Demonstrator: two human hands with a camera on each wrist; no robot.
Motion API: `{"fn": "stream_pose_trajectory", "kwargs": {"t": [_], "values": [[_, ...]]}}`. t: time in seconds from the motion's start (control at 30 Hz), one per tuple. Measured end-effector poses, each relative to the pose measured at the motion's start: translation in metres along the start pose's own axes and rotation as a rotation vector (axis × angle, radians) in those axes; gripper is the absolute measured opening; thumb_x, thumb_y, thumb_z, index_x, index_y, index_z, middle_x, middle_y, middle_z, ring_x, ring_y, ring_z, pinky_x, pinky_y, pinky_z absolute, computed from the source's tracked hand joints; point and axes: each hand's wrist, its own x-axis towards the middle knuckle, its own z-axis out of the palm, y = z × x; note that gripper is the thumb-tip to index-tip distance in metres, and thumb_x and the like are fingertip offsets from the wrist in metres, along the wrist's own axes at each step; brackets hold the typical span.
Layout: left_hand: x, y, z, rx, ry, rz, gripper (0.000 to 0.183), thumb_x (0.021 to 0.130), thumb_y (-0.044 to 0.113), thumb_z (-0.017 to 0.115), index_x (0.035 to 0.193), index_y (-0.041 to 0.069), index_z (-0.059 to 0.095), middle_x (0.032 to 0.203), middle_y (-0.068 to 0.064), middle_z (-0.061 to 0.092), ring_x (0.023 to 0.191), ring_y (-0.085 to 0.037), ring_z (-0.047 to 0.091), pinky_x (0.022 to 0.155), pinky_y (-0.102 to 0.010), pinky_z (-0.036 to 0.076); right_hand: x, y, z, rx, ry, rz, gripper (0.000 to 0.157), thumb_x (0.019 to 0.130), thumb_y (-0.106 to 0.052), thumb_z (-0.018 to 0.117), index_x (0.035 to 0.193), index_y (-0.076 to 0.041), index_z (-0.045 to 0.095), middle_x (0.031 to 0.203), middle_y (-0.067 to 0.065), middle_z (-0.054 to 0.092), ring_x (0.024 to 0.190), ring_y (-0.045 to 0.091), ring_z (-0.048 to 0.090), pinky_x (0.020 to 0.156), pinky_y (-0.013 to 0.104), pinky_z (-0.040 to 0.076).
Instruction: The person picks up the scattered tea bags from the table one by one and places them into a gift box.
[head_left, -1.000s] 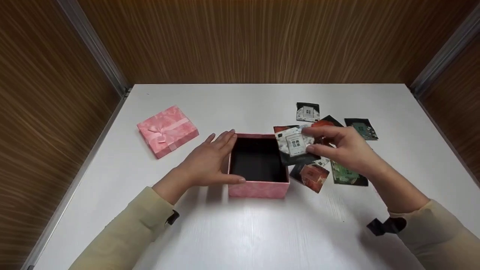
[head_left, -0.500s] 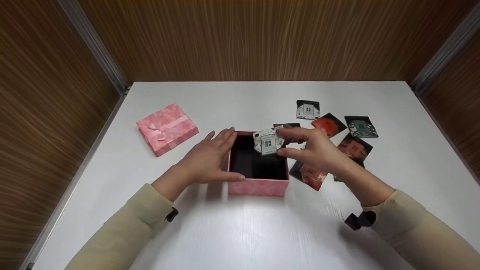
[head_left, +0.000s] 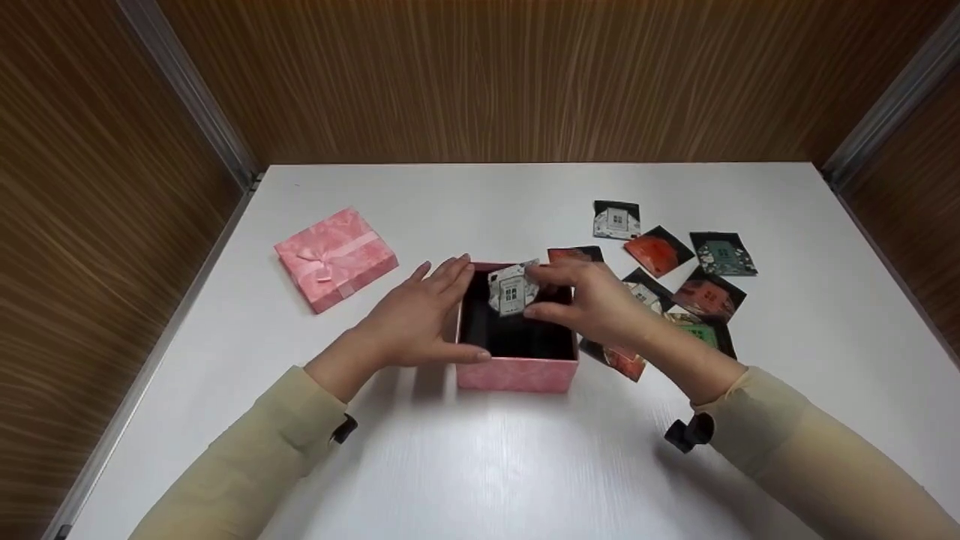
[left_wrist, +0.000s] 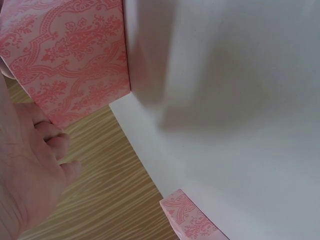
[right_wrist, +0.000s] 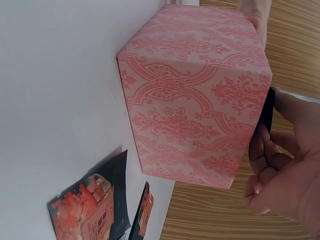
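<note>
Shifted leftward, a white-and-black sachet (head_left: 511, 292), pinched in a person's right hand (head_left: 592, 300), hangs over the pink box (head_left: 517, 376) at center frame. Straight-fingered, the left hand (head_left: 420, 319) touches the box.

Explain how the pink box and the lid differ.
The box is deep and open, black inside; the lid is shallower, a bow on top. The box sits straight; the lid lies askew. The left hand touches the box, not the lid. Both are pink and patterned.
</note>
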Motion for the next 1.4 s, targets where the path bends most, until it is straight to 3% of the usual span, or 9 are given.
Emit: {"fn": "stream_pose_trajectory", "kwargs": {"t": [0.2,0.37,0.63,0.87,1.2,1.4], "values": [[-0.001,0.000,0.001,-0.009,-0.004,-0.009,0.130,0.084,0.096,0.044,0.169,0.002,0.014,0.177,-0.013,0.010,0.163,-0.028,0.013,0.131,-0.049,0.008,0.012,-0.001,0.013,-0.071,-0.021,-0.059,0.057,0.092,-0.024,0.086,0.138,0.003,0.068,0.126,0.016,0.075,0.120,0.031,0.069,0.105,0.048,0.054],[-0.001,0.000,0.002,-0.014,-0.007,-0.015,0.129,0.085,0.095,0.044,0.170,0.003,0.014,0.178,-0.013,0.009,0.163,-0.027,0.012,0.131,-0.049,0.008,0.019,-0.005,0.020,-0.131,-0.063,-0.072,0.059,0.091,-0.028,0.087,0.138,0.004,0.068,0.123,0.017,0.076,0.117,0.032,0.070,0.105,0.051,0.052],[-0.001,0.001,0.002,-0.017,-0.015,-0.017,0.129,0.085,0.094,0.046,0.170,0.003,0.013,0.178,-0.012,0.009,0.163,-0.026,0.011,0.131,-0.047,0.007,0.029,-0.006,0.030,-0.157,-0.125,-0.114,0.059,0.088,-0.025,0.089,0.134,0.005,0.071,0.114,0.017,0.076,0.103,0.027,0.071,0.092,0.047,0.058],[-0.001,0.001,0.001,-0.017,-0.017,-0.015,0.129,0.085,0.095,0.046,0.170,0.003,0.012,0.178,-0.012,0.008,0.163,-0.025,0.010,0.132,-0.046,0.005,0.034,-0.004,0.033,-0.143,-0.176,-0.096,0.058,0.089,-0.025,0.089,0.135,0.003,0.070,0.122,0.018,0.075,0.114,0.029,0.071,0.101,0.047,0.056],[0.000,-0.001,0.000,-0.014,-0.022,-0.017,0.130,0.084,0.096,0.044,0.170,0.004,0.011,0.178,-0.011,0.007,0.163,-0.024,0.009,0.132,-0.046,0.005,0.037,-0.005,0.030,-0.159,-0.314,-0.077,0.064,0.093,-0.026,0.085,0.146,0.002,0.062,0.135,0.021,0.069,0.129,0.032,0.064,0.112,0.048,0.049],[0.000,-0.001,0.001,-0.018,-0.025,-0.021,0.130,0.084,0.096,0.044,0.170,0.005,0.009,0.178,-0.011,0.006,0.163,-0.024,0.007,0.132,-0.045,0.005,0.034,-0.006,0.027,-0.189,-0.318,-0.068,0.066,0.095,-0.026,0.083,0.150,0.000,0.058,0.141,0.020,0.066,0.130,0.031,0.063,0.111,0.048,0.050]]}}
